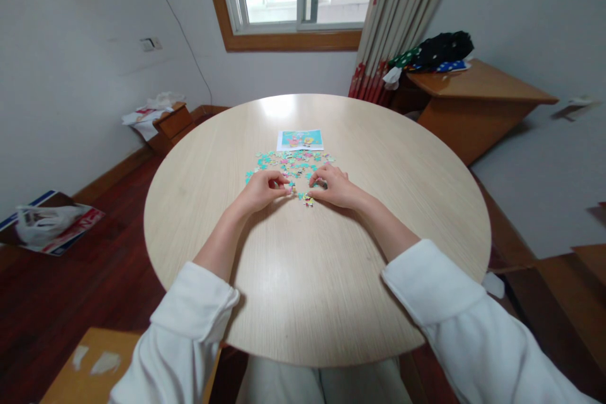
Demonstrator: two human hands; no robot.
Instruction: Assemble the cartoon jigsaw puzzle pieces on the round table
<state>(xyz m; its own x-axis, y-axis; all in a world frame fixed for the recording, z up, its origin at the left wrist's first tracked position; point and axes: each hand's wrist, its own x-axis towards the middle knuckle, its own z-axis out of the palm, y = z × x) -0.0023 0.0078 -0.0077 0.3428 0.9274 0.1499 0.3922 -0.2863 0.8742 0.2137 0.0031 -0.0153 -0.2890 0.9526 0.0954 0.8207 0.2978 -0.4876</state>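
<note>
Several small teal, pink and yellow jigsaw pieces lie scattered near the middle of a round pale wooden table. My left hand rests at the near left edge of the pile, its fingers curled round a piece. My right hand sits at the near right edge, fingertips pinched on a piece. A few joined pieces lie between the two hands. A printed picture card lies flat just beyond the pile.
A wooden desk with dark clothing on it stands at the right by a curtain. Low wooden boxes sit at the left wall. A plastic bag on papers lies on the dark floor.
</note>
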